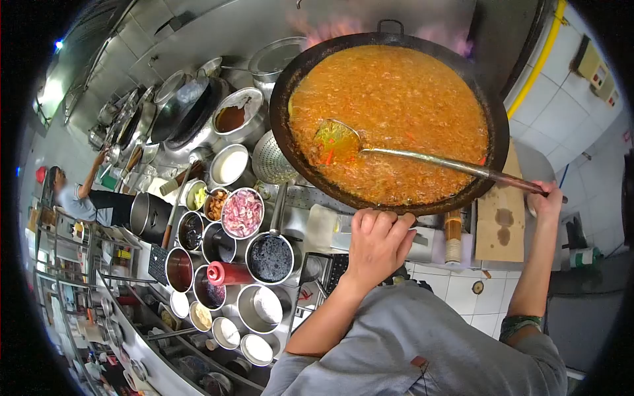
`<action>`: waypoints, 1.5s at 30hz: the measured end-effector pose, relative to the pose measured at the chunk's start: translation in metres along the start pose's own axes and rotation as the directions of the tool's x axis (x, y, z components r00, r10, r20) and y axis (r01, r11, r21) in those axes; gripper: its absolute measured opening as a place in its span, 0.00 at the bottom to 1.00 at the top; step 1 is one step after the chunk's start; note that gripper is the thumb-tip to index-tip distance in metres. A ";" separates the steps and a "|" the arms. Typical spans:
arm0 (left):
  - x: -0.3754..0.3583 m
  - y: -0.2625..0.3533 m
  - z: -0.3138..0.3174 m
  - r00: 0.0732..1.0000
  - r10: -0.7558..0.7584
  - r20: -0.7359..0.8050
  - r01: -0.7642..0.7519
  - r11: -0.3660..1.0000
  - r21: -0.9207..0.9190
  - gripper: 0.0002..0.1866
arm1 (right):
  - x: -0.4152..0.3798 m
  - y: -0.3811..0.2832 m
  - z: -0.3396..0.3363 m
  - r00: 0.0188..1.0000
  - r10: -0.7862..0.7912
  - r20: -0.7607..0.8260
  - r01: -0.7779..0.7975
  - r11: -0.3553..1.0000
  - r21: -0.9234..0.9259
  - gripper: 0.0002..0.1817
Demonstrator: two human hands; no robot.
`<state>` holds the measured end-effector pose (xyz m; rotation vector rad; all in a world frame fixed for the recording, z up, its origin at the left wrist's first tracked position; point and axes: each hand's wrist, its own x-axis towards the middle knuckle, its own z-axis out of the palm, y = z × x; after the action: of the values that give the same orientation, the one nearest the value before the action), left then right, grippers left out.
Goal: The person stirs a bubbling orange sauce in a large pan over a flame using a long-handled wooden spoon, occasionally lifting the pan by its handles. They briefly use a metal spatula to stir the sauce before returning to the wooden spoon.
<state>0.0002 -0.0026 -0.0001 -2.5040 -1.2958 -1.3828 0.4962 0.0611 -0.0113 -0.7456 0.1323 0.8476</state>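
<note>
A large black wok (496,122) holds orange-brown, bubbling sauce (396,86) with small red pieces in it. My right hand (547,200) is closed around the wooden end of a long-handled ladle (422,157). The ladle's bowl lies in the sauce near the wok's left side, holding yellowish liquid and orange-red bits. Curled at the near rim of the wok is my left hand (380,241), closed on its edge. Whether a wok handle sits under those fingers is hidden.
Flames (337,30) rise behind the wok. To the left stand several pots, a perforated strainer (269,158), a bowl of sliced onions (242,212) and a red squeeze bottle (228,273). Stained cardboard (500,224) lies at right. Another person (99,198) stands at far left.
</note>
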 end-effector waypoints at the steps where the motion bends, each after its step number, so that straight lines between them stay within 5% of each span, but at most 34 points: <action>1: 0.000 0.000 0.001 1.000 -0.004 -0.001 0.004 1.000 -0.004 0.21 | -0.007 -0.001 0.004 1.000 0.005 0.016 -0.005 1.000 -0.002 0.21; 11: -0.001 0.001 0.004 1.000 -0.028 -0.003 0.028 0.999 0.020 0.21 | 0.009 -0.027 -0.015 0.991 0.113 0.069 -0.119 0.988 0.100 0.23; 14: -0.003 0.000 0.006 1.000 -0.029 -0.002 0.029 0.999 0.027 0.21 | -0.009 -0.018 -0.005 1.000 0.026 0.018 -0.026 1.000 0.002 0.22; 18: -0.002 0.001 0.006 1.000 -0.026 0.002 0.026 0.999 0.029 0.21 | 0.031 -0.032 -0.038 0.982 0.111 0.154 -0.126 0.988 0.086 0.25; 35: 0.000 0.001 0.003 0.999 -0.026 0.025 0.026 0.999 0.031 0.21 | 0.000 -0.020 -0.025 0.957 0.058 0.284 -0.101 0.986 0.136 0.23; 38: -0.001 -0.001 0.004 0.999 -0.026 0.021 0.026 0.999 0.024 0.21 | -0.018 -0.019 -0.005 0.977 -0.047 0.209 0.028 0.995 0.091 0.24; 41: -0.002 -0.002 0.004 0.999 -0.024 0.022 0.024 0.999 0.029 0.20 | 0.004 -0.054 -0.014 0.848 -0.104 0.520 0.054 0.992 0.111 0.25; 45: -0.001 0.000 0.004 0.999 -0.017 0.028 0.016 0.999 0.045 0.21 | -0.021 -0.105 0.008 0.741 -0.197 0.642 0.127 0.980 0.154 0.25</action>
<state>0.0028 -0.0022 -0.0028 -2.4990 -1.3403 -1.3104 0.5561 0.0079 0.0599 -0.3185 -0.5177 0.8833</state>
